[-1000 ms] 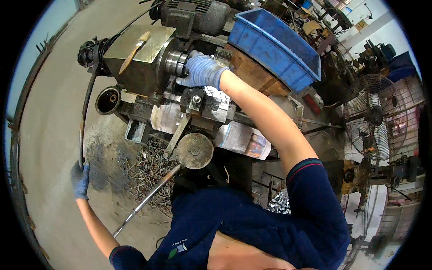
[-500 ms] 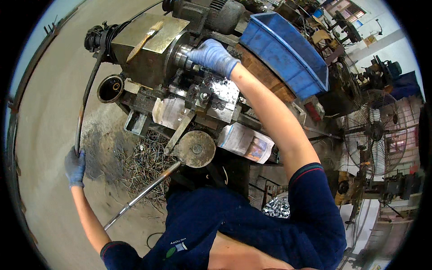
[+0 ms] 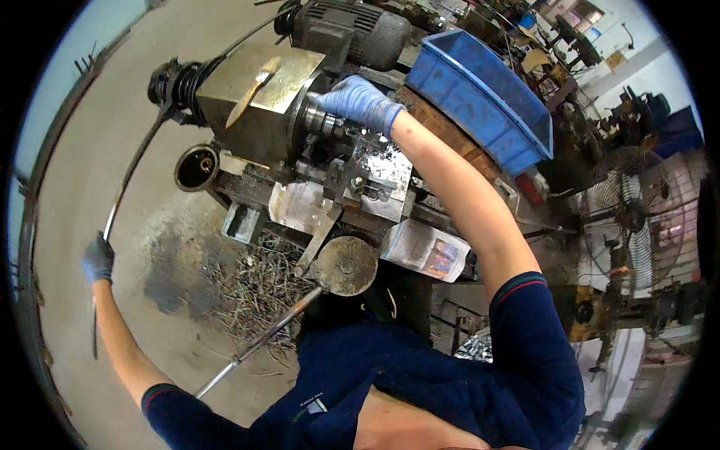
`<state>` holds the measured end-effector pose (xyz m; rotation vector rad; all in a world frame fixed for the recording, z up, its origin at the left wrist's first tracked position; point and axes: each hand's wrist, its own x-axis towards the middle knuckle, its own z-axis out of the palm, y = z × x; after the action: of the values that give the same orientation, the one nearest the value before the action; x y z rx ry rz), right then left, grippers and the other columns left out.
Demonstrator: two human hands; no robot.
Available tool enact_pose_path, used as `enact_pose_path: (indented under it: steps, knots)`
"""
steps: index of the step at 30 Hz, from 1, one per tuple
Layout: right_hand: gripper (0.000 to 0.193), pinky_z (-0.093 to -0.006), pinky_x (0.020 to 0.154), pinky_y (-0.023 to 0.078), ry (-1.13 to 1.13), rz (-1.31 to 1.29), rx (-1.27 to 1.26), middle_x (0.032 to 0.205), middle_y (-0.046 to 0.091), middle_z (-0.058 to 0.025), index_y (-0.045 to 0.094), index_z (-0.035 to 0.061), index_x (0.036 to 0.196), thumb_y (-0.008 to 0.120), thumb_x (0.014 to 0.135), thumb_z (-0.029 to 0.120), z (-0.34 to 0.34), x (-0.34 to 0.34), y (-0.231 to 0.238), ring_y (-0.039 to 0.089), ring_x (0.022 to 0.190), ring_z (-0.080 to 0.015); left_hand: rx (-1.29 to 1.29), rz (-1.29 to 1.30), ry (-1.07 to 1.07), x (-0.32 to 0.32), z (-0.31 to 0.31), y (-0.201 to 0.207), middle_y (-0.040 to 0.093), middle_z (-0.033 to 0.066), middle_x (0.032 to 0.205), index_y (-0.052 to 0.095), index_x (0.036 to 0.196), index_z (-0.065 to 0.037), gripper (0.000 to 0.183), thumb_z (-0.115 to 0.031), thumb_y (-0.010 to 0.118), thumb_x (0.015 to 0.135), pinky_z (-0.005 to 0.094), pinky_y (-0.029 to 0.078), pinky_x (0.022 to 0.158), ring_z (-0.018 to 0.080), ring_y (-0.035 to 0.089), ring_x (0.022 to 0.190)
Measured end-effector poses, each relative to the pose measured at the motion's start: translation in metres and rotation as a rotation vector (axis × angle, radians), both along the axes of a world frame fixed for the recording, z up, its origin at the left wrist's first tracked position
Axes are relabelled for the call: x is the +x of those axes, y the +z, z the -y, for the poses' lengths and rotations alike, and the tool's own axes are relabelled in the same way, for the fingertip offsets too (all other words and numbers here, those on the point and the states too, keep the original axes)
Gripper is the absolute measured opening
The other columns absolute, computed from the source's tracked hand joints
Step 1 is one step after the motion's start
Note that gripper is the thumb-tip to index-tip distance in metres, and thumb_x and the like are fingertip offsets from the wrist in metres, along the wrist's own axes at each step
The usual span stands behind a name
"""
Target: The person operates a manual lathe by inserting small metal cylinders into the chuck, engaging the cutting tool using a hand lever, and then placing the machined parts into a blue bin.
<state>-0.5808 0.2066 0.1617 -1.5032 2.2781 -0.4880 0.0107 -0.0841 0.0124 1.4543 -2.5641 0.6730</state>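
A long metal lever bar (image 3: 129, 178) reaches from the left end of the small lathe (image 3: 247, 112) down to my left hand (image 3: 98, 259). In a dark-stained blue glove, that hand is closed around the bar, and a thin dark length shows below it. My right hand (image 3: 358, 103), in a blue knit glove, is at the round steel chuck (image 3: 319, 120) on the headstock. Its fingers are pressed together against the chuck's far side; whatever they hold there is hidden. Beneath lies the chip-covered cross slide (image 3: 381, 161). A wooden-handled brush (image 3: 251, 94) rests on the headstock's top plate.
A blue plastic bin (image 3: 480, 97) stands behind the lathe, right of the motor (image 3: 352, 34). Metal shavings (image 3: 262, 289) lie heaped on the floor. Near me are a round plate (image 3: 345, 266) and a slanting metal rod (image 3: 259, 341). A large fan (image 3: 634, 210) stands at the right.
My left hand has swung outward to the left with the lever bar in it. My right hand stays at the chuck. The whole view has shifted slightly.
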Motion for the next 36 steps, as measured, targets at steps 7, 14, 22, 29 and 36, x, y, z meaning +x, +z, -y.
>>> enact_pose_path:
  steps: [7,14,22,29,36]
  knots:
    - [0.032,-0.0304,0.064,0.047,-0.015,-0.04,-0.486,0.072,0.062,-0.0069,0.067,0.0004,0.082,0.063,0.084,0.032,-0.1,0.015,0.041,0.057,0.066,-0.0148,0.004,-0.812,-0.198,-0.132,-0.082,-0.002,0.066,0.014,0.096,0.062,0.103,0.001,0.039,-0.035,0.049,0.092,0.0371,0.046,0.079,0.0276,0.062,0.088]
    - [0.03,-0.0282,0.061,0.046,-0.468,0.073,-0.309,0.067,0.061,-0.0101,0.065,-0.0022,0.083,0.065,0.084,0.028,-0.287,-0.027,0.024,0.052,0.061,-0.0104,0.745,-0.157,-0.409,-0.238,-0.137,-0.176,0.063,0.0198,0.1,0.062,0.106,-0.01,0.039,-0.041,0.052,0.083,0.0446,0.048,0.075,0.0385,0.06,0.091]
    - [0.031,-0.0268,0.069,0.049,-0.805,-0.105,-0.14,0.081,0.068,-0.0129,0.065,-0.0042,0.092,0.071,0.077,0.023,-0.452,-0.118,-0.054,0.062,0.075,-0.012,0.578,0.154,-0.318,-0.264,-0.125,-0.102,0.067,0.0132,0.087,0.067,0.092,-0.013,0.024,-0.032,0.059,0.078,0.0408,0.05,0.071,0.0338,0.063,0.083]
    - [0.063,-0.0404,0.102,0.034,-0.707,-0.585,0.673,0.137,0.042,-0.012,0.049,0.0122,0.126,0.067,0.072,0.04,-0.518,-0.189,-0.095,0.04,0.125,-0.0315,0.948,-0.131,-0.258,-0.205,-0.164,-0.039,0.066,0.0161,0.098,0.064,0.108,-0.005,0.035,-0.026,0.062,0.08,0.0349,0.049,0.079,0.0267,0.065,0.087]
    - [0.066,-0.0434,0.105,0.029,-0.892,-0.593,0.633,0.131,0.046,-0.0123,0.048,0.0079,0.125,0.068,0.072,0.041,-0.549,-0.216,-0.135,0.037,0.127,-0.0322,1.302,-0.101,-0.455,-0.193,-0.29,0.058,0.065,0.0169,0.1,0.059,0.114,-0.004,0.042,-0.033,0.062,0.083,0.0339,0.049,0.079,0.0256,0.064,0.091]
